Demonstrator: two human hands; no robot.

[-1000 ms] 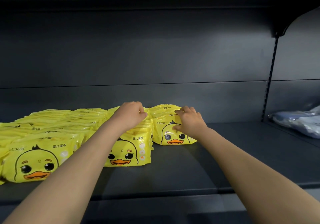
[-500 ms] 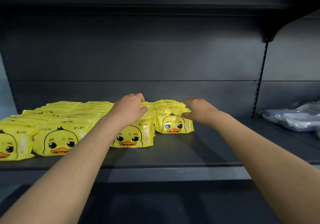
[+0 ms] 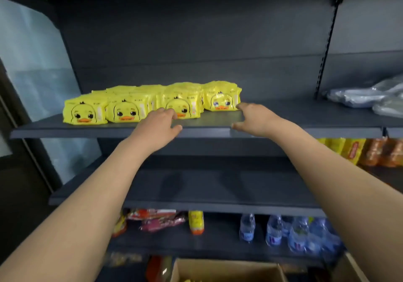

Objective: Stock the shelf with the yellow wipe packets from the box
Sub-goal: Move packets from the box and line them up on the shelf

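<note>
Where glossy yellow packets (image 3: 124, 112) line matte shelf (image 3: 65, 130), left hand (image 3: 157, 129), right hand (image 3: 257, 118), fingers (image 3: 245, 108) slack.

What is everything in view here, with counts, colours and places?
wipe packets: four rows, yellow with duck faces, left part of the shelf
shelf: one, dark grey, at hand height
wrapped packs: several, grey, same level, far right
bagged goods: several, orange and yellow, one level down, far right
water bottles: several, clear, low shelf, right
snack packets: a few, red and pink, low shelf, left
cardboard box: one, brown, open, bottom edge
left hand: open, empty, before the third row
right hand: open, empty, beside the rightmost row
</note>
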